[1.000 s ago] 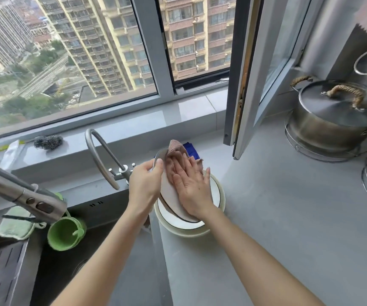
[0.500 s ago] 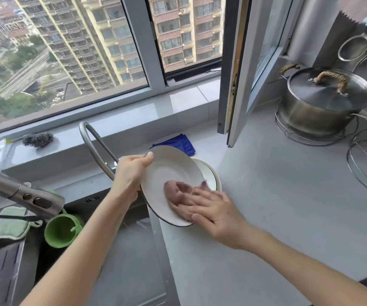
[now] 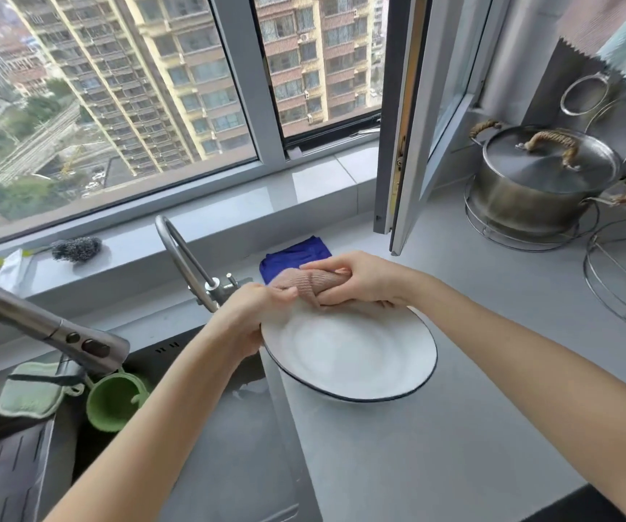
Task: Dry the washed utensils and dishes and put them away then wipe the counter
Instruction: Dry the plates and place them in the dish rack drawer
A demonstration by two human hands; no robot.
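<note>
A white plate with a dark rim (image 3: 349, 357) is held nearly flat above the grey counter (image 3: 473, 427), just right of the sink. My left hand (image 3: 251, 314) grips its left edge. My right hand (image 3: 356, 280) is closed on a pinkish-brown cloth (image 3: 303, 284) bunched over the plate's far rim. The plate hides whatever lies on the counter beneath it.
A curved tap (image 3: 183, 258) and a pull-out spray head (image 3: 47, 325) stand over the sink. A green cup (image 3: 115, 401) and green pad (image 3: 36, 389) lie in the sink. A blue cloth (image 3: 296, 254) lies behind the hands. A steel lidded pot (image 3: 541, 182), wire racks (image 3: 620, 280) and an open window sash (image 3: 401, 145) are to the right.
The plate has tipped from standing on edge to nearly flat. My right hand with the cloth moved from the plate's lower face up to its far rim.
</note>
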